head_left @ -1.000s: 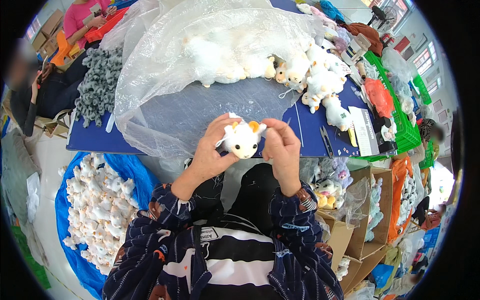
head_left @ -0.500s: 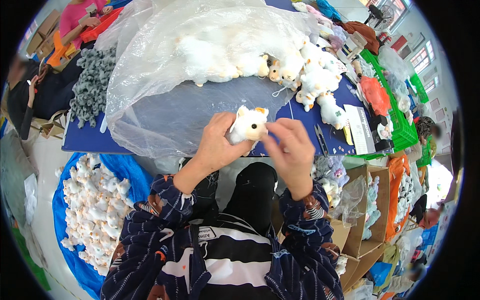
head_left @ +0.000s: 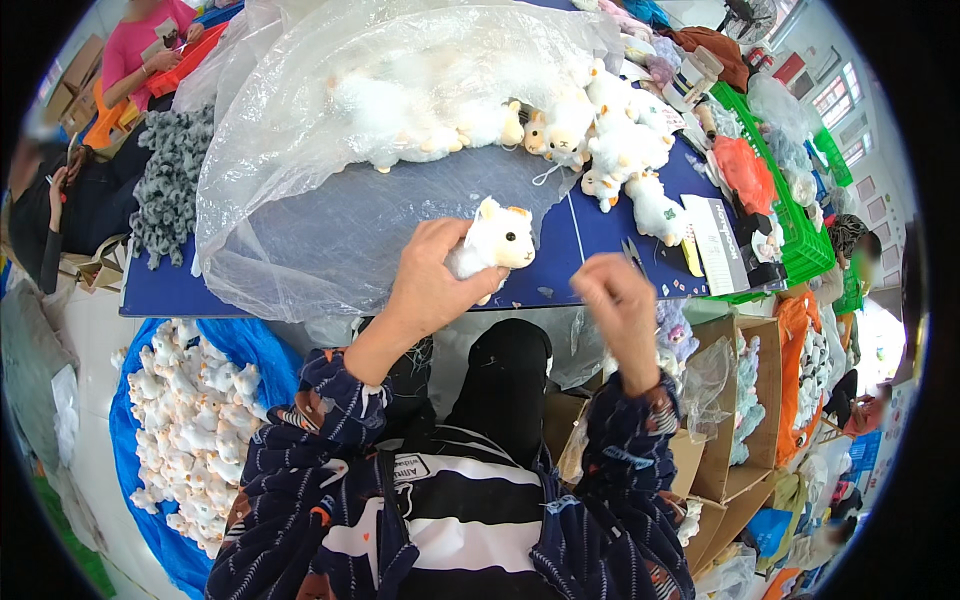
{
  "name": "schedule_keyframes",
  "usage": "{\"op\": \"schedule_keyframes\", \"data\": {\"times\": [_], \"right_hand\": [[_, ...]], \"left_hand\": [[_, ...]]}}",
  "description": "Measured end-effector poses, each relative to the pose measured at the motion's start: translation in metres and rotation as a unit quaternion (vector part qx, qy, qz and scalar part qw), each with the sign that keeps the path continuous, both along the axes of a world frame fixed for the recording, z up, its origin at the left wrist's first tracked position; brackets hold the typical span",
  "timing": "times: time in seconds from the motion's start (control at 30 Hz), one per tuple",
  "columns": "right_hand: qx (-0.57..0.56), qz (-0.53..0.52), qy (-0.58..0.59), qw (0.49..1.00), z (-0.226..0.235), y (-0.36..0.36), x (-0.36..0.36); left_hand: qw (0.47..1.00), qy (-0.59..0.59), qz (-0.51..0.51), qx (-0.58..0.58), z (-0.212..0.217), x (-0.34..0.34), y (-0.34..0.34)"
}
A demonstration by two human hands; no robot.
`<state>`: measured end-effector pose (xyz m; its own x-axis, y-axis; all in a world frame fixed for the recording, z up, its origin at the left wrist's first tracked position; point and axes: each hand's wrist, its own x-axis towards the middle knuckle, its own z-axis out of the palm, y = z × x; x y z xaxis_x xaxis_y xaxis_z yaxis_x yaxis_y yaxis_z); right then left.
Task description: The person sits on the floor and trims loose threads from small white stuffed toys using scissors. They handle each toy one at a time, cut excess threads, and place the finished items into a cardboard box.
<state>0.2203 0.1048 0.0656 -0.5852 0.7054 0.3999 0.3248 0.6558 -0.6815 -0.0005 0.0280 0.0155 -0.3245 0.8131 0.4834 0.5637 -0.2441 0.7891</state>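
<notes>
My left hand is wrapped round the body of a small white plush animal, held above the table's near edge. The toy has pale orange ears, a cream face with a black eye, and looks to the right. My right hand is a little to the right, apart from the toy, with fingers curled together in a pinch. Whatever those fingers may hold is too small to make out. Close beyond it lie small thread snips on the blue table.
A clear plastic bag with white plush toys covers much of the table. Grey fluffy pieces lie at the left, a paper pad at the right. Below left, a blue sack holds many small white toys. Cardboard boxes stand right.
My right hand has drawn away from the toy's face to the right, its fingers closing. The toy has turned slightly in my left hand. The whole view has shifted a little.
</notes>
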Motion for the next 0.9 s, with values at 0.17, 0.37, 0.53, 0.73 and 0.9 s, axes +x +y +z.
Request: {"op": "schedule_keyframes", "data": {"times": [0.17,0.37,0.53,0.73,0.9], "right_hand": [[0.17,-0.236,-0.194,0.937,-0.062,0.069,0.085],[0.05,-0.175,-0.22,0.958,-0.055,0.079,0.089],[0.051,-0.183,-0.126,0.974,-0.06,0.067,0.088],[0.092,-0.032,-0.068,0.993,-0.029,0.0,0.036],[0.141,-0.026,-0.133,0.981,-0.02,-0.02,0.011]], "left_hand": [[0.998,-0.045,-0.032,-0.015,0.004,0.003,0.003],[0.999,0.04,0.02,-0.03,0.005,0.008,0.009],[0.991,0.122,0.059,-0.013,0.003,0.011,0.012],[0.982,0.171,0.085,-0.003,0.003,0.019,0.013],[0.978,0.191,0.086,-0.008,0.001,0.021,0.012]]}}
